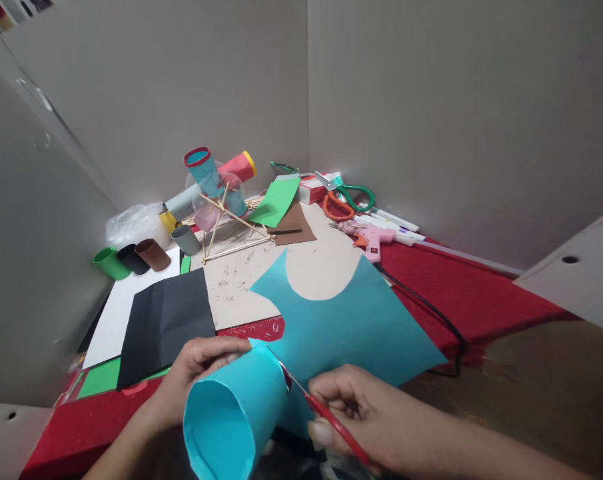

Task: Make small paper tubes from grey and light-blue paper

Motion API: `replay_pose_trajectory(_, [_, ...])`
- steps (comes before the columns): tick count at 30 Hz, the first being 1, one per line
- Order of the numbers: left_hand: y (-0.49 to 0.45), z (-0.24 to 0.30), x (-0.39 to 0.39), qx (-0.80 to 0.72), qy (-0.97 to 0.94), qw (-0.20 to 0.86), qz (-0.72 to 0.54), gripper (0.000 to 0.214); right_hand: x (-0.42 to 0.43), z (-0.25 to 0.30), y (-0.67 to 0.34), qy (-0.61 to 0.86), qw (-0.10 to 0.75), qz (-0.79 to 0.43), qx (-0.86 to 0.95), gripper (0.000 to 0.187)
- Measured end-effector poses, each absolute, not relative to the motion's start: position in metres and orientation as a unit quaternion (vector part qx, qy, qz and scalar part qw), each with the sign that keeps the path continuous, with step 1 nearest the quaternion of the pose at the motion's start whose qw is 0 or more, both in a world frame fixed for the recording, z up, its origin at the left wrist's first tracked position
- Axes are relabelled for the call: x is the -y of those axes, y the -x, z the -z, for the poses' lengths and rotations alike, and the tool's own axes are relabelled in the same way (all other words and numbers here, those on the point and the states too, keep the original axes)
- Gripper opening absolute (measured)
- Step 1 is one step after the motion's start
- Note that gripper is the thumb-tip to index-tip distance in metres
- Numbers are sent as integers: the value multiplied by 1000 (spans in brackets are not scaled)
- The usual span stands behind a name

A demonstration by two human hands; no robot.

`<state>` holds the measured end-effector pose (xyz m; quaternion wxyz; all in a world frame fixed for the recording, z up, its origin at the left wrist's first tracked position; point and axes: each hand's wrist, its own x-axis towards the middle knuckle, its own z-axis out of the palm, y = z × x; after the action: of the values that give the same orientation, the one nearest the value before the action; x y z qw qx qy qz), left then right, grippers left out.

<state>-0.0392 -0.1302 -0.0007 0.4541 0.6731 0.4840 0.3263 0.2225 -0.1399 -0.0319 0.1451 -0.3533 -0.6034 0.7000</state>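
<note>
Right hand (pixel 358 405): closed on red scissors (pixel 337 425). Blue tube (pixel 254 387): left of those fingers, axis slanting away rightward, gripped by nearer left hand (pixel 194 370).

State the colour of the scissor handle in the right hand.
The handle is red, seen best in the head view.

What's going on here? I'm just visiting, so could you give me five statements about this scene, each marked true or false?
1. The right hand holds red-handled scissors. True.
2. The left hand holds the black sheet. False: it holds the blue paper tube.
3. A pink glue gun lies near green-handled scissors. True.
4. The brown sheet covers the green sheet. False: the green one overlaps the brown.
5. The brown tube sits between the black tube and the grey tube. True.
</note>
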Motion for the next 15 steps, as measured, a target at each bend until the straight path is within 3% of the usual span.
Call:
replay_pose_trajectory(6, [38,-10,108,-491,-657,495,-286,26,123,29,-228,366,153,-711,581,50])
replay_pose_trajectory(15, [35,-2,82,-500,-543,583,-341,33,99,24,-219,364,202,-700,580,57])
